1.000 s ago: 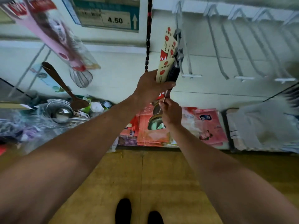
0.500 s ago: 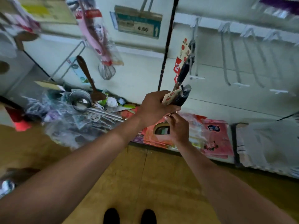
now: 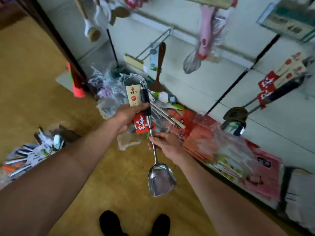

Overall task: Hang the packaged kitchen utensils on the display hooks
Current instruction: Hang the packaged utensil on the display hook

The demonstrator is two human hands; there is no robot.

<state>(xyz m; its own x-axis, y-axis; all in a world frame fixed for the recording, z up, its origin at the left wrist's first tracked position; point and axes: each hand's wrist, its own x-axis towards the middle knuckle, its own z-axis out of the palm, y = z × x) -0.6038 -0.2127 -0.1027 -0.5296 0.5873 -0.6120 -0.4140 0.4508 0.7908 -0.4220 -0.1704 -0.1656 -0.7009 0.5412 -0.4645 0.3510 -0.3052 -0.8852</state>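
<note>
The packaged spatula (image 3: 161, 181) sits dead centre, blade down. The left grip (image 3: 129, 114) is wrapped round its black handle and card, and the right grip (image 3: 166, 144) pinches the steel shaft. I'd lead with the loop end and lift it toward the hung ladles (image 3: 276, 89) at three o'clock. A second ago both hands were up at the hooks; now they've dropped low.

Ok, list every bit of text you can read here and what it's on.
Red tag on the held spatula: one big white Chinese character, perhaps "味", partly hidden by the shaft.
Beige card above it: red logos and small characters, too small to read.
Hung tags: blurred.
Wall sign: blurred.
</note>
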